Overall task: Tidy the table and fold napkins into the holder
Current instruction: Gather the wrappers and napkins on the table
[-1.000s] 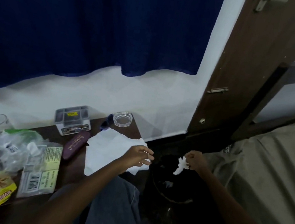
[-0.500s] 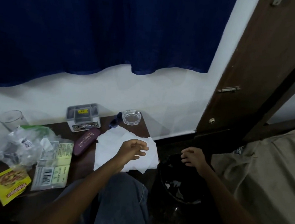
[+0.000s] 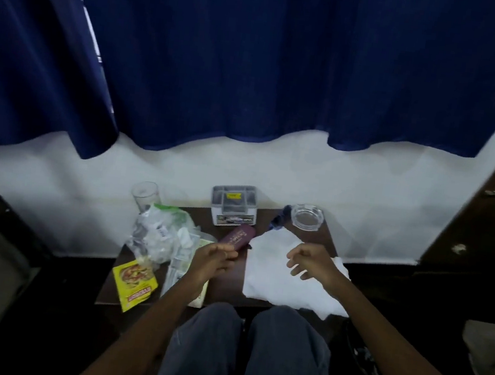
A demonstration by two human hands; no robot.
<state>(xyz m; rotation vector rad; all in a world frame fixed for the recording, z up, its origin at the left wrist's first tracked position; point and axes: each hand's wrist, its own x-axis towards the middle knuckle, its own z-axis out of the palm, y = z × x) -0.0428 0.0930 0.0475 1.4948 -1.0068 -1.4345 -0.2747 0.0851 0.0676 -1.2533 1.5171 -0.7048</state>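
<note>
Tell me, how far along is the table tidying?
Little looks done: the loose white paper napkins lie unfolded on the dark wooden table, and the grey plastic holder shows none. In hand: nothing; the right hand hovers over the napkins, the left hand near the maroon case. Left: folding, plus the crumpled clear bags and yellow packet.

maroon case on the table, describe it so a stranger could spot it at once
Under the blue curtain stands a dark table. In front of the grey holder at its back edge lies the maroon case, the only long, rounded, dark red thing, between clear wrappers and white napkins.
</note>
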